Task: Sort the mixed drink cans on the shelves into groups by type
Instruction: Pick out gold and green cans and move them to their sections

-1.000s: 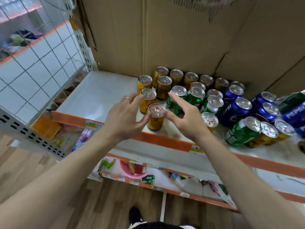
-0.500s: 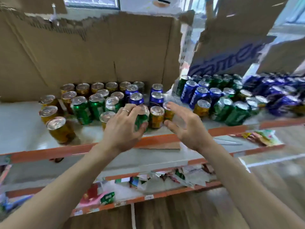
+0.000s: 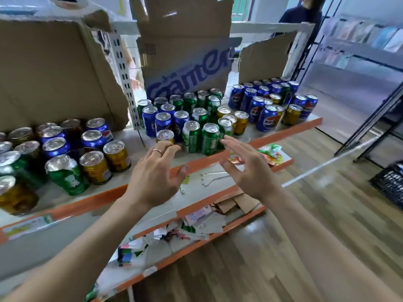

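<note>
The drink cans stand on the top shelf [image 3: 218, 159], an orange-edged board split by a perforated white upright [image 3: 125, 83]. To the right of that upright they are mixed: blue cans [image 3: 162, 123] at the back left, green cans [image 3: 210, 139] in front, a few gold cans [image 3: 241, 123] among them, and a further cluster of blue cans with one gold can [image 3: 293, 114] at the far right end. A gold can [image 3: 165, 136] stands at the front edge, just behind the left hand's fingertips. Left of the upright is another mixed group, with a green can [image 3: 65, 174] and two gold ones [image 3: 94, 167] nearest the edge.

Both hands hover in front of the shelf edge, holding nothing. The left hand [image 3: 153, 177] is spread, fingers curled forward, a ring [image 3: 157, 151] on one finger. The right hand [image 3: 246, 168] is also spread, palm turned inward, fingers reaching up toward the green cans without touching them.

Behind the cans stand brown cardboard sheets [image 3: 185, 51], one printed with blue lettering. The lower shelves [image 3: 196, 214] hold paper scraps and packets. The floor [image 3: 327, 214] is wood-patterned, and a dark metal rack [image 3: 381, 127] stands to the right.
</note>
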